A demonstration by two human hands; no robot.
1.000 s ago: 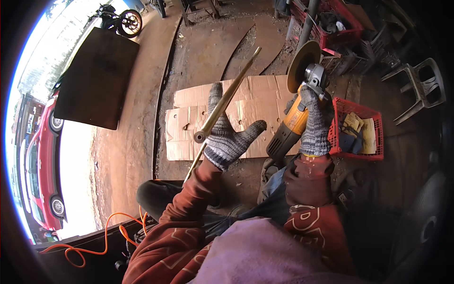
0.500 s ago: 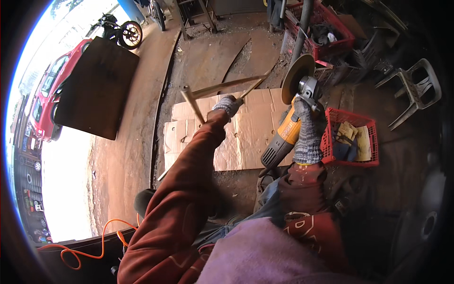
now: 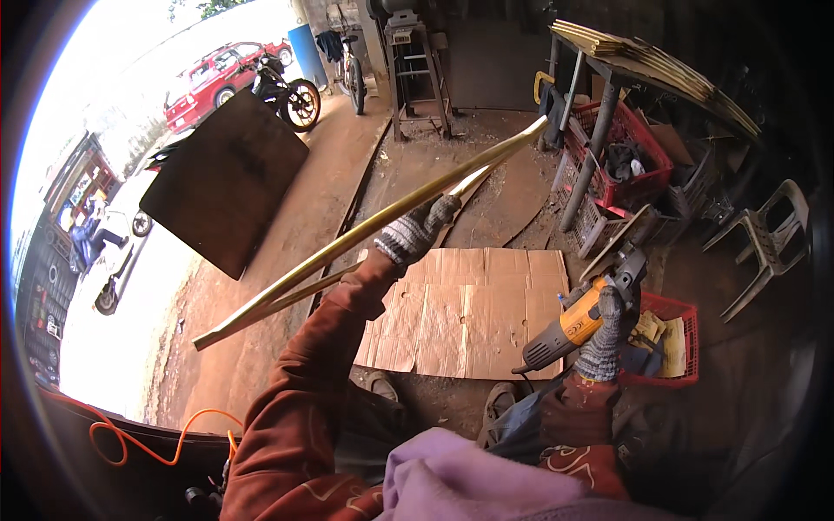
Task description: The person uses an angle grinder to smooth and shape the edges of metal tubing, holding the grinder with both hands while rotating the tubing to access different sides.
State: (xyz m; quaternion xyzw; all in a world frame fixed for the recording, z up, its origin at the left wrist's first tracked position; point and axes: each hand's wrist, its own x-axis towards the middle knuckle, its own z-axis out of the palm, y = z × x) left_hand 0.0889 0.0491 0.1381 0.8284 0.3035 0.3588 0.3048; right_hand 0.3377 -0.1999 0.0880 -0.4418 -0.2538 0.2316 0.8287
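Observation:
My left hand (image 3: 419, 231), in a grey knitted glove, is closed around a brass-coloured metal frame (image 3: 347, 244). This frame of long thin bars is raised at a slant, its far end up at the right and its near end low at the left. At the right, my gloved right hand (image 3: 608, 326) grips a yellow and black angle grinder (image 3: 578, 323). The grinder's large thin disc (image 3: 615, 241) stands nearly edge-on, apart from the frame. A flattened cardboard sheet (image 3: 469, 317) lies on the floor below, between my hands and my feet.
A red crate (image 3: 691, 347) with papers stands beside the grinder. Farther back are another red crate (image 3: 653, 184) and a table (image 3: 608, 76) bearing brass-coloured bars (image 3: 599, 40). A plastic chair (image 3: 769, 247) stands right; a dark panel (image 3: 226, 182), motorcycle (image 3: 300, 104) and orange hose (image 3: 181, 443) are left.
The frame has been lifted and swung, and now spans from lower left to upper right. My right hand has carried the grinder rightward and down, its disc turning edge-on. The view has tilted up.

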